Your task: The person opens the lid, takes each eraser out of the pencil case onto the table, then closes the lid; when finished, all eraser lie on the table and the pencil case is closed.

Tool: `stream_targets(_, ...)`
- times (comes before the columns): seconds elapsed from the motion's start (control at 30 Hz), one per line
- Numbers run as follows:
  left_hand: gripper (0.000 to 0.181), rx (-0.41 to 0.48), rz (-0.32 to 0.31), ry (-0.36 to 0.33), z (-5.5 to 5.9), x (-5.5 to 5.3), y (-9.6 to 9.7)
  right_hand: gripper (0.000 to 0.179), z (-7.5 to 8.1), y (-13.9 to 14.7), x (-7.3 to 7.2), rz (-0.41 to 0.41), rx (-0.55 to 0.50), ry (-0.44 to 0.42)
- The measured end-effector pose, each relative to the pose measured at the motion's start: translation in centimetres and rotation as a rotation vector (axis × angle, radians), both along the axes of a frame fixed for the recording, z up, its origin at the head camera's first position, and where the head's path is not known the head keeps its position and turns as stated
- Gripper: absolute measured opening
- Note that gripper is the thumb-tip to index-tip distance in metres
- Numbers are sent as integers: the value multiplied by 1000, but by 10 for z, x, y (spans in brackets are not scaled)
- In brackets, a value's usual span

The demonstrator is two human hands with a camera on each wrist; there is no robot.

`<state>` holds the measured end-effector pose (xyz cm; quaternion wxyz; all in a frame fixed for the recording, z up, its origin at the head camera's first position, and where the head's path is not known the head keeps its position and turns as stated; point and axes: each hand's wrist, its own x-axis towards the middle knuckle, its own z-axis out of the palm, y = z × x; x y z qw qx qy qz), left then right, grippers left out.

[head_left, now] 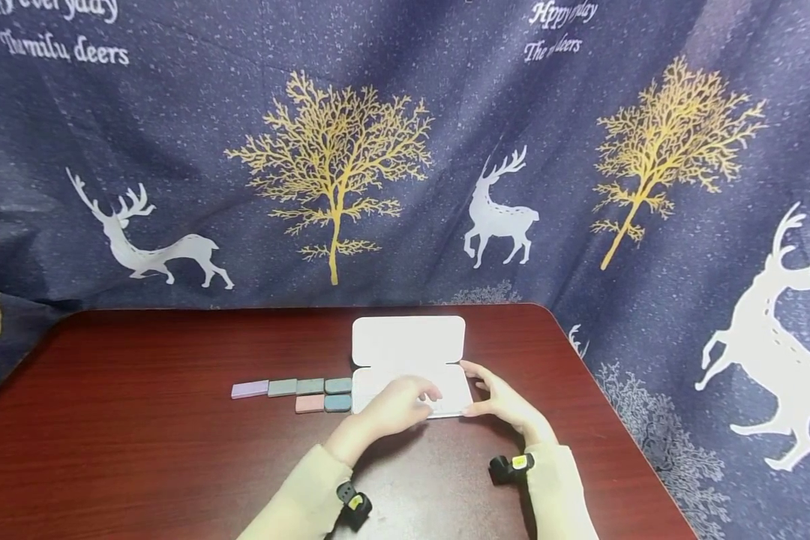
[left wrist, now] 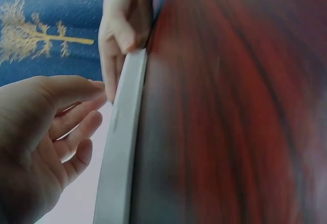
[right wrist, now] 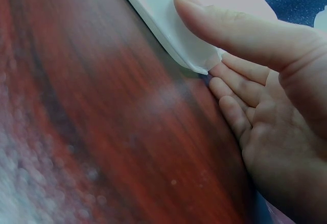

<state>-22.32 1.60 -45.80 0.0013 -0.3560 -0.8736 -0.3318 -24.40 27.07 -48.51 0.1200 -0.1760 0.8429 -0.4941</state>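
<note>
A white hinged case [head_left: 408, 341] lies unfolded on the table, its lid at the back and its base at the front. My left hand [head_left: 394, 406] is over the base with its fingers loosely bent, and nothing shows between them in the left wrist view [left wrist: 56, 127]. With thumb and fingers, my right hand [head_left: 506, 405] holds the right side of the base at the near corner. In the right wrist view its thumb [right wrist: 230, 35] lies over the case's corner, with the other fingers beside and below. Part of the base is hidden behind my left hand.
Several small flat coloured blocks lie left of the case: a lilac block [head_left: 250, 389], grey-green blocks [head_left: 282, 387], a pink block [head_left: 310, 404] and a blue-teal block [head_left: 338, 403]. The dark red wooden table [head_left: 142, 450] ends at a patterned curtain [head_left: 405, 187].
</note>
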Motion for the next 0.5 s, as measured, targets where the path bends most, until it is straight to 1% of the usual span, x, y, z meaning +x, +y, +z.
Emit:
stream_targets(0.23, 28, -65, -19, 88, -4, -1, 22, 86, 1, 0, 0, 8, -22, -6)
stream_targets(0.37, 30, -103, -6, 106, -6, -1, 29, 85, 0, 0, 0, 18, -29, -7)
stream_targets(0.5, 33, -132, 9, 114, -7, 1, 31, 85, 0, 0, -1, 17, -26, -5)
